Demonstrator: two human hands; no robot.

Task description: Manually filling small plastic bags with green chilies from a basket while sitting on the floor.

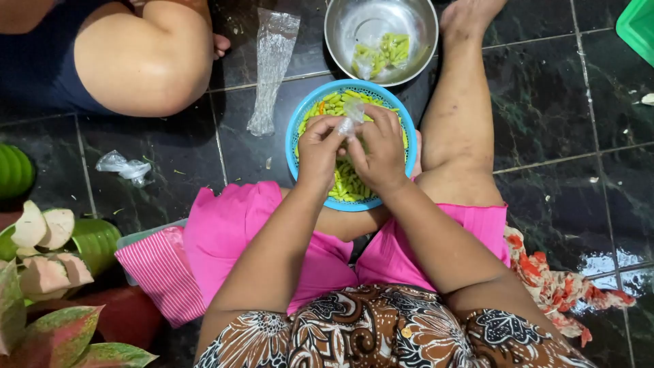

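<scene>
A small clear bag (352, 112) is held between both hands above the blue basket (297, 129). The left hand (319, 146) is closed, its fingers pinched on the bag's lower part; the right hand (383, 150) is curled, thumb and fingertips closed on the same bag from the other side. The hands touch each other at the bag — no gap is seen between them.

The basket is set on the dark tiled floor (545, 102), just beyond the knees in pink shorts (231, 225), and is filled with green chillies (347, 184); a few orange ones are mixed in. What is inside the bag cannot be told.

Just past the basket, touching or nearly touching its far rim, a steel bowl (340, 27) is placed, with a few small filled bags of green chillies lying in it. To the left of the basket a long empty plastic bag (271, 68) is laid flat on the floor; further left, a crumpled bit of plastic (125, 167) is seen.

At the floor's far left corner another person's bent knee (146, 61) is in view. A striped pink cloth (160, 272) lies by the left thigh — leafy plants (48, 272) beside it. A green container's corner (637, 24) shows at the far right.
</scene>
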